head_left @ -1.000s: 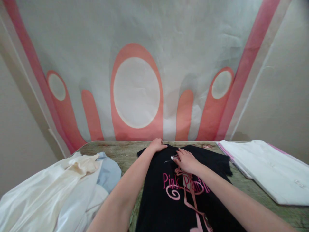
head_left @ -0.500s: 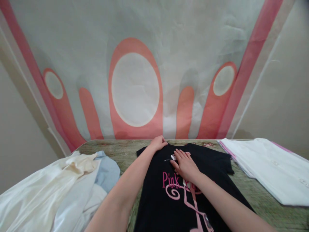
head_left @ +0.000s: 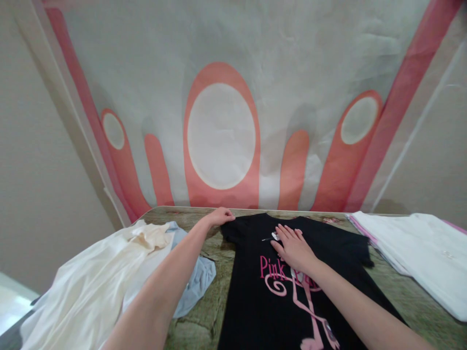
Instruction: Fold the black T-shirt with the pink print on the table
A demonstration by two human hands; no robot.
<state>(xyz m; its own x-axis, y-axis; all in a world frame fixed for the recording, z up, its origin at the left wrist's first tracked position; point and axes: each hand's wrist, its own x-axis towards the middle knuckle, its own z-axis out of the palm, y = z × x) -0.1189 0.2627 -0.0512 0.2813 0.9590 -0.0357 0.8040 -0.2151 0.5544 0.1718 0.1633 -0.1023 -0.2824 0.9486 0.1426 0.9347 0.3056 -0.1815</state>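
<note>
A black T-shirt [head_left: 277, 301] with a pink cartoon print and the word "Pink" lies flat on the wooden table [head_left: 204, 316]. My right hand [head_left: 294, 245] rests flat on its chest just below the collar, fingers stretched out, beside a small white neck label [head_left: 274, 236]. My left hand [head_left: 220, 215] is closed on the shirt's left shoulder and sleeve edge at the far side of the table.
A loose heap of white and cream clothes [head_left: 98, 277] over a pale blue garment [head_left: 199, 279] lies at the left. A folded white cloth [head_left: 419, 253] with a pink edge lies at the right. A wall hanging with orange-pink ovals [head_left: 222, 136] stands behind.
My left hand has moved left along the shirt's top edge, drawing the shoulder outward. My right hand stays flat on the chest. The view has shifted, showing more of the left.
</note>
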